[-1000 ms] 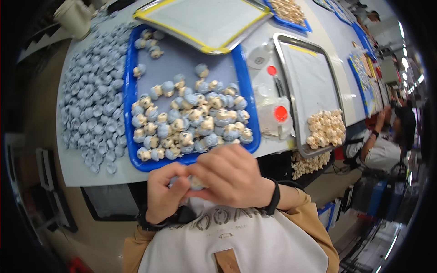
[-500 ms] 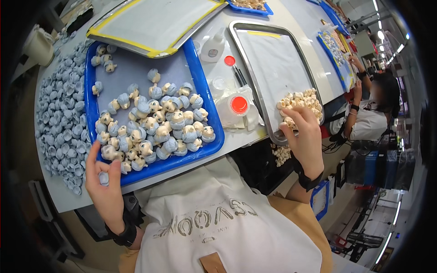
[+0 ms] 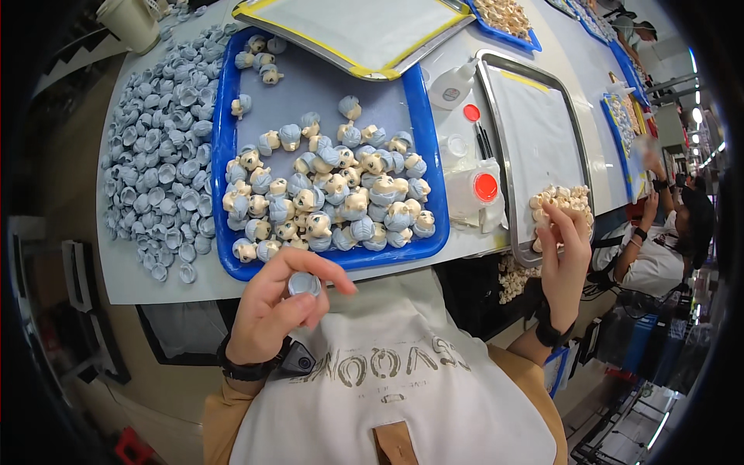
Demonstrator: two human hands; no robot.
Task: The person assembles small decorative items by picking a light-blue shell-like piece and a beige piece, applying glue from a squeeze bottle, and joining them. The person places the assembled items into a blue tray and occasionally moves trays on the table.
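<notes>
In front of the blue tray [image 3: 333, 267], my left hand [image 3: 275, 306] is curled around a small light blue hollow cap [image 3: 304, 284], its opening facing up. My right hand [image 3: 564, 267] is over the near end of a metal tray [image 3: 504, 147], thumb and fingers bent together beside a heap of cream-coloured doll head pieces [image 3: 570, 199]. Whatever its fingertips pinch, if anything, is too small to make out. Many doll heads [image 3: 318, 225] with light blue hair and painted eyes lie heaped in the blue tray.
A large pile of loose light blue caps [image 3: 159, 155] covers the table's left side. Between the trays are a white bottle [image 3: 453, 85], a red-topped jar [image 3: 486, 187] and dark pens [image 3: 483, 139]. A yellow-taped tray [image 3: 356, 35] overlaps the blue tray. Another person [image 3: 666, 232] sits at right.
My left hand has left the blue tray's near left corner and moved right, toward my body, still with the cap. My right hand remains by the cream pieces. The whole view has shifted.
</notes>
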